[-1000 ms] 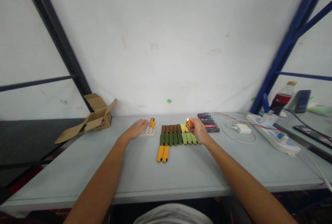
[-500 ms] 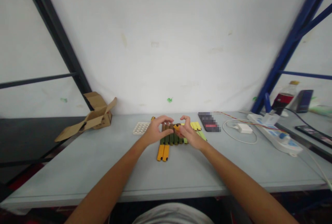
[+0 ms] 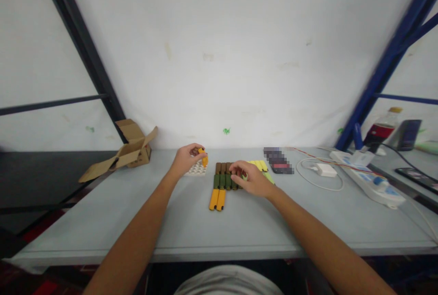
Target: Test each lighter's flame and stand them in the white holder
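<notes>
My left hand [image 3: 185, 159] is closed on a small orange piece [image 3: 204, 159] and holds it over a white studded tray [image 3: 195, 170]. My right hand [image 3: 249, 178] rests with curled fingers on a flat array of coloured bars: brown ones [image 3: 223, 168] at the back, dark green ones [image 3: 222, 181] in front, yellow ones [image 3: 260, 164] to the right. Two orange bars [image 3: 217, 199] lie nearest me. What the right fingers pinch, if anything, is hidden.
A torn cardboard box [image 3: 126, 154] lies at the back left. A phone [image 3: 278, 164], a white charger with cable [image 3: 323, 170], a power strip [image 3: 369, 180] and a cola bottle [image 3: 378, 131] are at the right. A grey table [image 3: 171, 222] carries everything.
My left hand took the orange piece from the middle of the bars and carried it left over the white tray. My right hand stayed on the bars.
</notes>
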Motion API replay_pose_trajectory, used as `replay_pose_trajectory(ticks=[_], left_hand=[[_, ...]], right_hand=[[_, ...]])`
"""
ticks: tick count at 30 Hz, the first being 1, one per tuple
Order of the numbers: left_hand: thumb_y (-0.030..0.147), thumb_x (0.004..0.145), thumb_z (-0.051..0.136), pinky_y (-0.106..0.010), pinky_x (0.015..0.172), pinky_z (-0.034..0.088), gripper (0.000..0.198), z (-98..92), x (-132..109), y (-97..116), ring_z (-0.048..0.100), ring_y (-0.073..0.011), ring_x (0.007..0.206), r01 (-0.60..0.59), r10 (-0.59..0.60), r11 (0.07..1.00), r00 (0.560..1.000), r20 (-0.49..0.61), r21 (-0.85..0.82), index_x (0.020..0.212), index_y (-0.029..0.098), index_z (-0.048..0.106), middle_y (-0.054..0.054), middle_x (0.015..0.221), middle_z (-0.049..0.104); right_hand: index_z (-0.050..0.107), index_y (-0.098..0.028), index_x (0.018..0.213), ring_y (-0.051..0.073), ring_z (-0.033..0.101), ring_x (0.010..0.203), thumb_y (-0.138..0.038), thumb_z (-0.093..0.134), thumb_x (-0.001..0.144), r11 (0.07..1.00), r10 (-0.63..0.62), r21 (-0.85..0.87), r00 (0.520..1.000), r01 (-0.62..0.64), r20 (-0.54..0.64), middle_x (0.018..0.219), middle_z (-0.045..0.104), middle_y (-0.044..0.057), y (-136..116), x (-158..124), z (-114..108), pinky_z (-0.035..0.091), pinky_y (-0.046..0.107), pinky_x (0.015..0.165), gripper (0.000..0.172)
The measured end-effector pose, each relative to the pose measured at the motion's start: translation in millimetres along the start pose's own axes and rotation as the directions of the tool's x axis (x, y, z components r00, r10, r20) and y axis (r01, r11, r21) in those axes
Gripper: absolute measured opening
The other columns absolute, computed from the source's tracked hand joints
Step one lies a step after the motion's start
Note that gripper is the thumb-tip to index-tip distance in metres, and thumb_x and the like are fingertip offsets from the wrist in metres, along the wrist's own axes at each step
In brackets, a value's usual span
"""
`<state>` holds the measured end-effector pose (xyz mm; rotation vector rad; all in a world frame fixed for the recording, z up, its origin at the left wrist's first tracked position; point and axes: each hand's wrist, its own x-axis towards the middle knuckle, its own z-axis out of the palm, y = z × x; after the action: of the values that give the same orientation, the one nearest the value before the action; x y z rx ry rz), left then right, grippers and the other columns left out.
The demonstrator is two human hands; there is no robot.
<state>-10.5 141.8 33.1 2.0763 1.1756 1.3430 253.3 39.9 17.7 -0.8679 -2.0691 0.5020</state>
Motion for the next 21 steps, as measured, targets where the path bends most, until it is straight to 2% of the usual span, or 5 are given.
replay_pose_trajectory(ticks=[4, 9, 13, 21], left_hand=[[0.043, 0.063, 0.079, -0.027, 0.062, 0.048, 0.032, -1.8, -2.3, -14.1, 0.059, -0.0155, 0.063, 0.017, -0.021, 0.997, 0.998, 0.055, 0.078, 0.079, 0.017, 0.067, -0.001, 0.066, 0.067], [0.041, 0.064, 0.079, -0.024, 0.056, 0.044, 0.029, 3.5, -6.6, -17.1, 0.057, -0.0137, 0.058, 0.055, -0.069, 0.993, 0.989, 0.129, 0.107, 0.072, 0.018, 0.063, 0.002, 0.061, 0.064], [0.039, 0.063, 0.08, -0.023, 0.054, 0.044, 0.029, 4.1, -6.9, -20.5, 0.057, -0.0133, 0.056, 0.074, -0.088, 0.991, 0.987, 0.133, 0.109, 0.071, 0.018, 0.062, 0.002, 0.059, 0.063], [0.039, 0.057, 0.083, -0.024, 0.055, 0.045, 0.034, 6.9, -7.6, -25.1, 0.06, -0.0148, 0.057, 0.123, -0.143, 0.984, 0.977, 0.156, 0.129, 0.068, 0.019, 0.057, 0.001, 0.061, 0.065]], right_hand=[[0.064, -0.018, 0.09, 0.014, 0.057, 0.075, -0.011, 0.058, 0.084, 0.988, -0.108, -0.096, 0.99, 0.117, 0.089, 0.085, 0.064, 0.003, -5.8, -1.6, 3.7, 0.044, 0.027, 0.072, 0.011], [0.067, -0.017, 0.088, 0.013, 0.059, 0.072, -0.01, 0.058, 0.084, 0.982, -0.132, -0.116, 0.978, 0.152, 0.162, 0.082, 0.066, 0.003, -10.4, -2.4, 8.5, 0.045, 0.025, 0.07, 0.012], [0.069, -0.016, 0.089, 0.014, 0.06, 0.074, -0.009, 0.058, 0.083, 0.977, -0.154, -0.12, 0.972, 0.176, 0.175, 0.083, 0.068, 0.004, -10.4, -2.0, 7.7, 0.046, 0.026, 0.071, 0.015], [0.072, -0.015, 0.098, 0.019, 0.066, 0.094, -0.007, 0.061, 0.079, 0.957, -0.258, -0.046, 0.909, 0.288, 0.328, 0.098, 0.073, 0.009, -13.7, -2.9, 12.0, 0.05, 0.031, 0.089, 0.023]])
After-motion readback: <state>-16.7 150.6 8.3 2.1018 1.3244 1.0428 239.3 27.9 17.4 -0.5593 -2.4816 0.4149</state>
